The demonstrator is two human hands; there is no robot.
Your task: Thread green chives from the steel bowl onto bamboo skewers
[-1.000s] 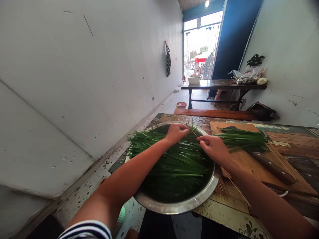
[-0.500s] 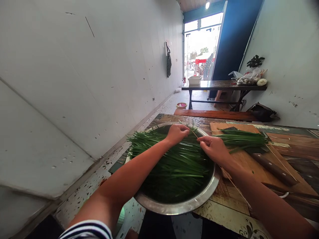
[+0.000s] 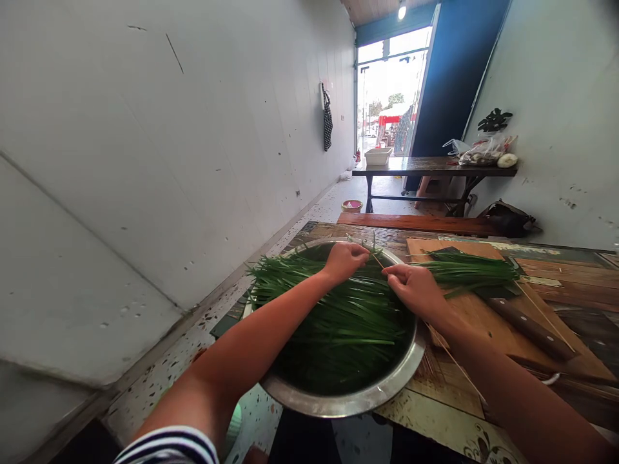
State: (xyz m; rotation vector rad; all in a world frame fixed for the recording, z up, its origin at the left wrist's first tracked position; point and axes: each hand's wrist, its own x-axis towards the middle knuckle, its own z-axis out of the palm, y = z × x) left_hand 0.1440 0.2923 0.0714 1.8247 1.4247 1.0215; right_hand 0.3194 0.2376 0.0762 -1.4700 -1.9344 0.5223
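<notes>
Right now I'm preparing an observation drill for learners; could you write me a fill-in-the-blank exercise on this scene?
1. A thin strand runs between the left hand and the right hand; the one nearer the cutting board is the ____ hand.
2. The long leaves in the metal basin are coloured ____.
3. The handle of the knife is coloured ____.
4. The cloth hanging on the wall is checked in black and ____.

Missing words: right; green; brown; white.

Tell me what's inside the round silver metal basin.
The round silver metal basin holds long, thin green leaves, lying in what looks like water. Its bottom cannot be seen beneath them, and the bare left forearm covers some leaves from view.
</notes>
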